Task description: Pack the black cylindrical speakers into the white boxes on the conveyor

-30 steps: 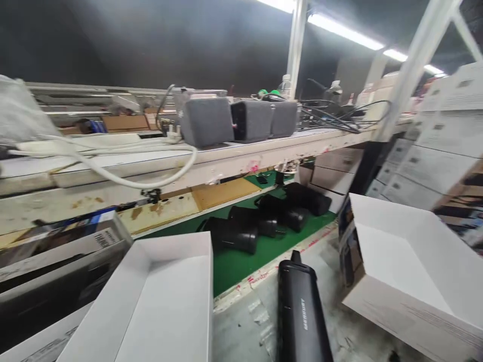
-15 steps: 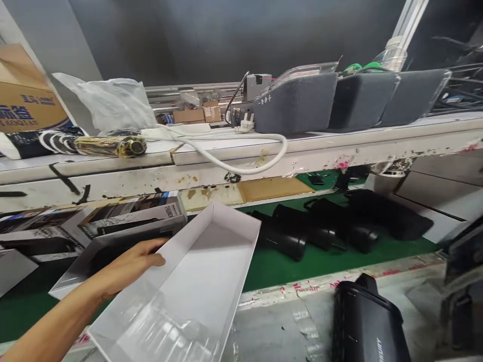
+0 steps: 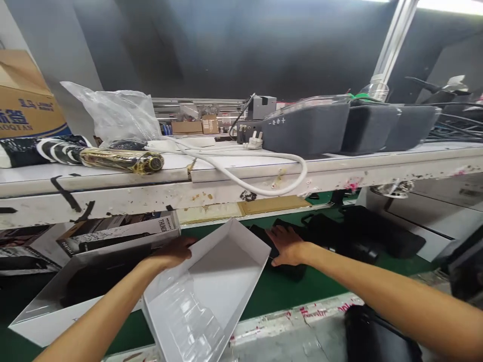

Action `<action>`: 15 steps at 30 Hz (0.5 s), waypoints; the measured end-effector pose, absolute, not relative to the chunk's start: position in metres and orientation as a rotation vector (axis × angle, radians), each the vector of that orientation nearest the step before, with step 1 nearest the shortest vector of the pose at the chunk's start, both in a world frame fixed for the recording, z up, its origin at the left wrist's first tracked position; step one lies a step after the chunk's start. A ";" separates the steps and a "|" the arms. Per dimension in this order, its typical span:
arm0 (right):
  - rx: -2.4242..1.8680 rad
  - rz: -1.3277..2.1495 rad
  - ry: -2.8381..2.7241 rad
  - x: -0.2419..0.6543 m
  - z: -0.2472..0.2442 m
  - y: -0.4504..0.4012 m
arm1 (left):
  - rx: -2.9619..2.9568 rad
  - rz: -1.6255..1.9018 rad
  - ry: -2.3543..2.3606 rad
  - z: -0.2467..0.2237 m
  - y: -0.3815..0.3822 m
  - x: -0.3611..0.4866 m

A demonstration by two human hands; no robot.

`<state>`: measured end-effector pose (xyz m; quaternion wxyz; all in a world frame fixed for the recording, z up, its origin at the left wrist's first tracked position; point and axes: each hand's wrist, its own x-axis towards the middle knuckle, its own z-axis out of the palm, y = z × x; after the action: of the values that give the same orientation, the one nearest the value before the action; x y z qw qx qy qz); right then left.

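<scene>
My left hand (image 3: 175,253) is closed on the left wall of an open white box (image 3: 222,271), which stands tilted toward me. A clear plastic tray (image 3: 188,311) lies in the box's lower end. Just past the box's right corner, my right hand (image 3: 287,246) is wrapped over a black case-like item (image 3: 260,239) on the green surface (image 3: 264,296). The hand partly covers that item, so its exact kind cannot be made out. More black items (image 3: 324,226) lie to its right.
Printed boxes (image 3: 124,236) stand at left, with a clear-fronted one (image 3: 98,276) nearest. Overhead, a white shelf (image 3: 219,176) carries grey speakers (image 3: 309,125), a looping white cable (image 3: 279,191) and a plastic bag (image 3: 116,115). A black device (image 3: 377,337) sits at lower right.
My right hand has come in from the right and taken hold of a black item. The white box, with my left hand on it, has shifted slightly right. The view has tilted up a little.
</scene>
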<state>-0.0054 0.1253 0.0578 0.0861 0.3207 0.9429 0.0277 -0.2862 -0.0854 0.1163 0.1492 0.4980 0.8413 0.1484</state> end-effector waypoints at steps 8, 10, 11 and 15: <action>1.183 -0.144 2.765 -0.024 0.019 0.146 | 1.374 0.457 2.156 0.102 -0.069 -0.310; 1.278 -0.134 2.730 -0.017 0.016 0.143 | 1.357 0.499 2.114 0.101 -0.067 -0.310; 1.327 -0.134 2.722 -0.014 0.013 0.142 | 1.354 0.520 2.097 0.100 -0.067 -0.310; 1.407 -0.177 2.777 -0.002 0.008 0.149 | 1.360 0.575 2.059 0.095 -0.066 -0.310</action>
<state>-0.0024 0.1487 0.0077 0.0115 0.4512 0.8905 -0.0569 -0.3097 -0.0661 0.0955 0.2993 0.5121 0.7754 0.2165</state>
